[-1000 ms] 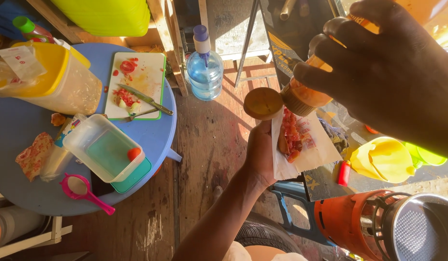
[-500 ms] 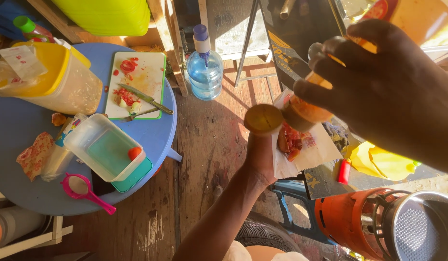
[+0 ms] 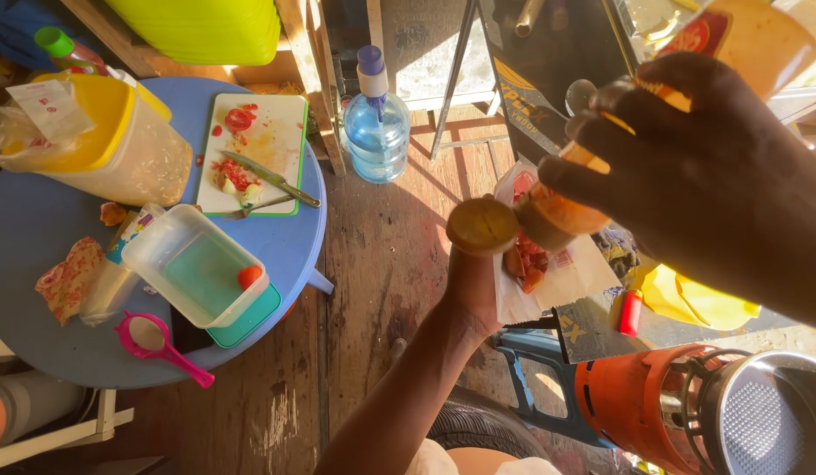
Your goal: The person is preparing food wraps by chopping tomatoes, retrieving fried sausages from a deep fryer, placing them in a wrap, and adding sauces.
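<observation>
Wooden plank flooring (image 3: pixel 373 290), sunlit, seen from above, with a round blue counter (image 3: pixel 276 255) at left and an orange gas stove (image 3: pixel 654 405) with a metal pot (image 3: pixel 768 413) at lower right. The left hand (image 3: pixel 474 281) is raised palm up, fingers curled under a sheet of white paper (image 3: pixel 566 277) that carries a red, chopped-tomato filling (image 3: pixel 526 259); a yellow lid (image 3: pixel 481 225) rests at its fingertips. The right hand (image 3: pixel 689 176) is wrapped around an orange sauce bottle (image 3: pixel 557 207), tilted mouth-down just above the filling, the fingers pressed together around its body.

Handling, as judged: the bottle appears to be light, squeezable plastic, possibly slick; a grip around the mid-body gives control of the tilt. The paper is limp and needs support from beneath, or the filling may slide off.

On the counter: a white cutting board (image 3: pixel 267 132) with tomato pieces and a knife (image 3: pixel 271 179); a clear tub (image 3: pixel 183 264) on a teal lid, holding one small tomato (image 3: pixel 248 276); a yellow-lidded jug (image 3: pixel 117 145); a pink scoop (image 3: pixel 157 343). A water bottle (image 3: pixel 377 127) with a blue cap stands on the floor beside the counter.
</observation>
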